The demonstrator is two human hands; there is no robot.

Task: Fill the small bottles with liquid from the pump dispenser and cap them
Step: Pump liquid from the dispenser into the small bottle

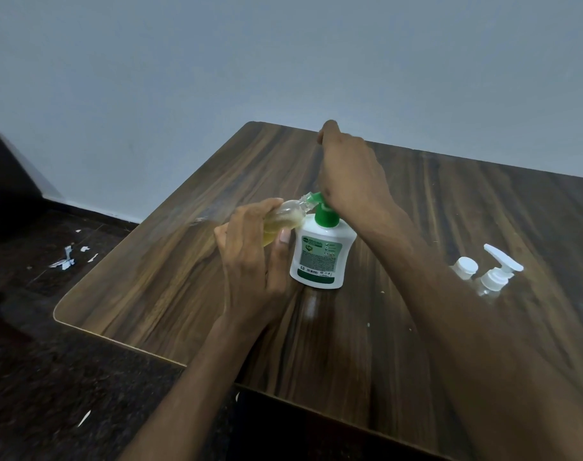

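A white pump dispenser (pixel 321 256) with a green pump head stands upright mid-table. My left hand (pixel 250 261) grips a small clear bottle (pixel 283 217) partly filled with yellowish liquid, tilted so its open neck meets the green nozzle. My right hand (pixel 350 171) rests on top of the pump head, heel pressing down, fingers loosely curled and pointing away. To the right stand a small clear bottle with a white flip cap (pixel 465 267) and another with a white pump top (pixel 496 276).
The dark wood table (pixel 170 261) has a rounded left corner and its front edge runs diagonally below my arms. Left of it is dark floor with scraps of white paper (pixel 65 261). A plain grey wall stands behind.
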